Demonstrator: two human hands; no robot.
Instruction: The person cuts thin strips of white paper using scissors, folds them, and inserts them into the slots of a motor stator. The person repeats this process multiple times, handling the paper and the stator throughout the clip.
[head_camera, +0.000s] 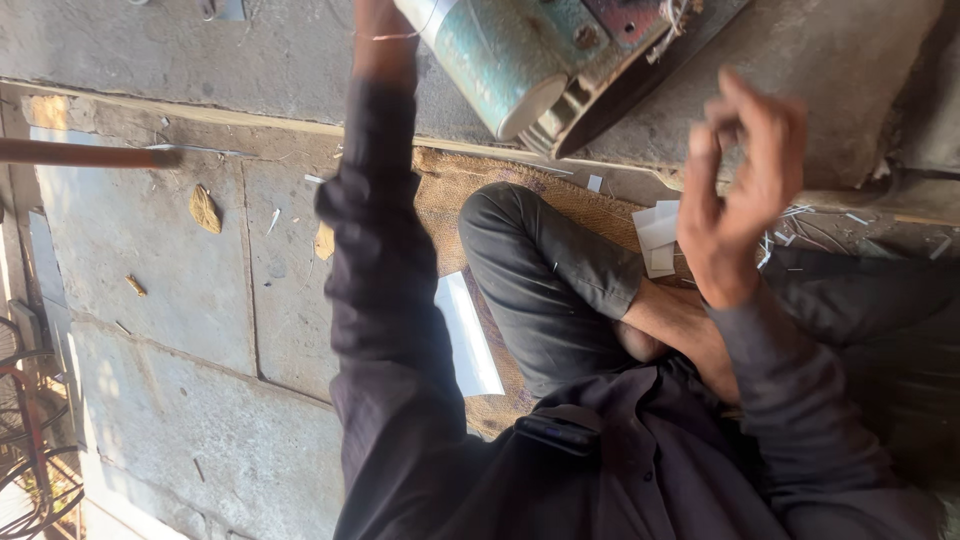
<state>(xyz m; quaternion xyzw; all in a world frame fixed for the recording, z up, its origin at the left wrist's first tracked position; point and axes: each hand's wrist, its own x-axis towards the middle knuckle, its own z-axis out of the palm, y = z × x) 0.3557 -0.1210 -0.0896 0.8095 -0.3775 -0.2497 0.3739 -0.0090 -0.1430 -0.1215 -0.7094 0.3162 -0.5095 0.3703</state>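
I sit cross-legged on a burlap mat (452, 195), in dark trousers and a dark shirt. My left arm (375, 200) reaches up beside a teal metal cylinder (497, 62) fixed to a rusty machine; a thin thread circles the wrist, and the hand itself is cut off by the top edge. My right hand (745, 175) hovers over my knee with its fingers loosely curled and apart, and it holds nothing. Small white paper pieces (656, 236) lie on the mat just left of that hand.
A white sheet (470, 338) lies on the mat by my left leg. Dry leaves (205, 208) and scraps dot the stone slabs. A brown rod (80, 153) juts in from the left. A red-framed wheel (25, 440) shows at the bottom left.
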